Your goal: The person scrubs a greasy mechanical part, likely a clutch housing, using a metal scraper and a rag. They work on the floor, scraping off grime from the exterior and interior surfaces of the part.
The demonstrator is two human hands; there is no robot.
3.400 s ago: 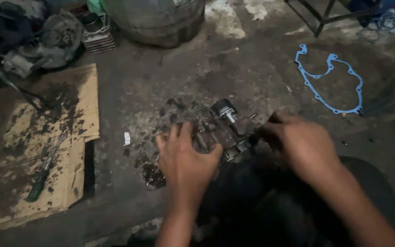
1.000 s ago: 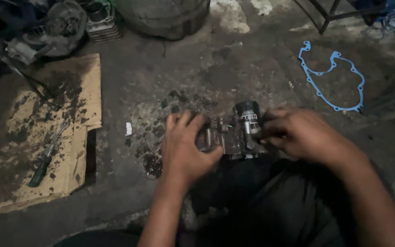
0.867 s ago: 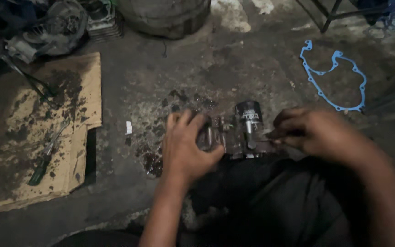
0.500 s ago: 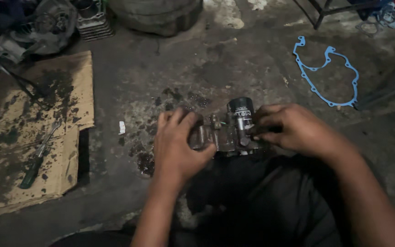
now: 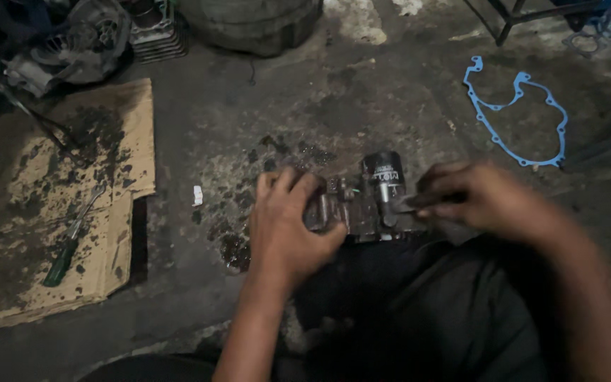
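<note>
The left hand (image 5: pixel 288 226) is clamped over the left end of a small grey metal engine assembly (image 5: pixel 362 209), fingers curled across its top, steadying it against the person's dark trousers (image 5: pixel 419 311). The right hand (image 5: pixel 482 201) is pinched together at the assembly's right end; it is blurred, so whether the fingers hold a small part or only press on the casting cannot be told. The black cylindrical canister (image 5: pixel 383 173) on the assembly stands upright between the two hands. Against half a second ago, the right hand has drawn slightly outward from the canister, while the left-hand grip is unchanged: the assembly stays braced on the lap and work goes on at its right end.

Just beyond the grip, the concrete floor (image 5: pixel 362 99) carries dark oil spots. Left of the left hand lies a small white scrap (image 5: pixel 197 195). Further left, oil-stained cardboard (image 5: pixel 51 212) holds a green-handled screwdriver (image 5: pixel 68 240), well apart from the hands. Beyond the right hand, a blue gasket (image 5: pixel 514 113) lies flat. Farthest off are a finned cylinder (image 5: pixel 155 32) and other engine parts (image 5: pixel 72 42). Nothing lies between the hands and the assembly.
</note>
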